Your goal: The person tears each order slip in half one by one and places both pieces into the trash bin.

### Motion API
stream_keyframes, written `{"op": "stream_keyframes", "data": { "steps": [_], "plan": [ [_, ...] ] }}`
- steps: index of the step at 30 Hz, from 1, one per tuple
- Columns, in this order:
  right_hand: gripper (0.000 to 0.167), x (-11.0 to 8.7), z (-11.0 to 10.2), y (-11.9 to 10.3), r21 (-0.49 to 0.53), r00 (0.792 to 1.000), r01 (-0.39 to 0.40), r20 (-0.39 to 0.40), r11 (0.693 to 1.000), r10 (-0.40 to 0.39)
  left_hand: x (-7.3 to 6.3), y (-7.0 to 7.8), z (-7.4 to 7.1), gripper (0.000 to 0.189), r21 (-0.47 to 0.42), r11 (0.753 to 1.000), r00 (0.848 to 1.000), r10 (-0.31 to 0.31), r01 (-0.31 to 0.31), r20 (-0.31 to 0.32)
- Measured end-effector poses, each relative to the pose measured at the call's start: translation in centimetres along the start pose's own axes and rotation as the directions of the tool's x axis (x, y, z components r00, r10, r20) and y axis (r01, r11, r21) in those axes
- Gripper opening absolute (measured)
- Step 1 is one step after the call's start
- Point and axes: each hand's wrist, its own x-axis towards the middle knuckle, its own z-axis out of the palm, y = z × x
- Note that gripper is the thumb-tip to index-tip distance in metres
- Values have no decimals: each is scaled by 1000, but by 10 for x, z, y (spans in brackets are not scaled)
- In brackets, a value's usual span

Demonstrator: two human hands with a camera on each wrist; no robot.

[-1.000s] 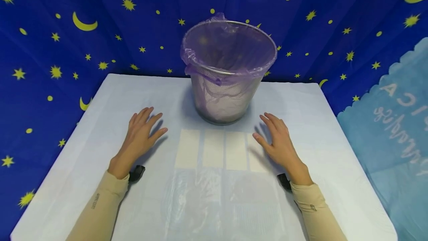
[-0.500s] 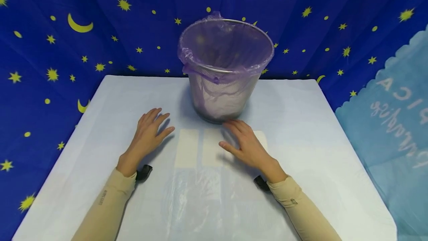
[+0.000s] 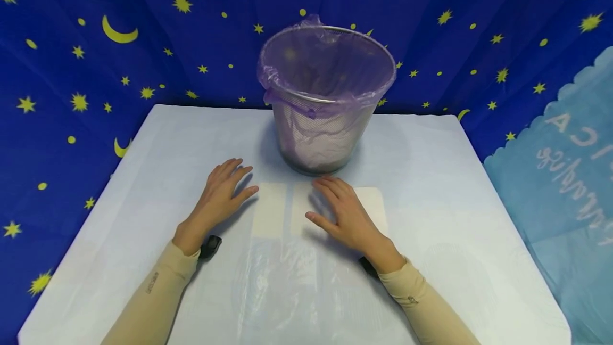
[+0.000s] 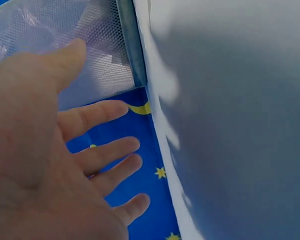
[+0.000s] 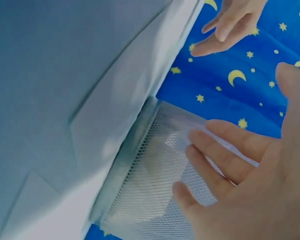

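Note:
Several flat cream rectangles (image 3: 270, 211) lie in a row on the white table, in front of a mesh wastebasket (image 3: 318, 140). My right hand (image 3: 347, 217), fingers spread and holding nothing, hovers over the right part of the row and hides some of it. Left of the row is my left hand (image 3: 221, 196), its thumb near the leftmost rectangle and its fingers loosely extended. In the left wrist view that hand (image 4: 55, 135) has an empty palm. The right wrist view shows the right hand (image 5: 240, 175) with nothing in its grasp.
A purple plastic liner (image 3: 330, 63) covers the wastebasket's rim and inside; pale material shows through the lower mesh. A glossy, see-through patch (image 3: 278, 286) lies nearer on the white tabletop (image 3: 460, 190). A blue star-patterned curtain (image 3: 167, 31) hangs behind.
My right hand has moved left, from the rightmost rectangle to further along the row. My left hand has shifted slightly right, closer to the row. The wastebasket stays put.

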Motion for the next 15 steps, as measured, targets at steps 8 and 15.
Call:
{"op": "stream_keyframes", "data": {
  "steps": [8, 15],
  "plan": [
    [56, 5, 11, -18, 122, 995, -100, 21, 987, 98, 3, 11, 8, 57, 22, 999, 1000, 24, -25, 17],
    [55, 0, 15, -23, 101, 994, -110, -1, 989, 110, 6, 22, 19, 58, -15, 998, 996, 62, -62, 60]
  ]
}}
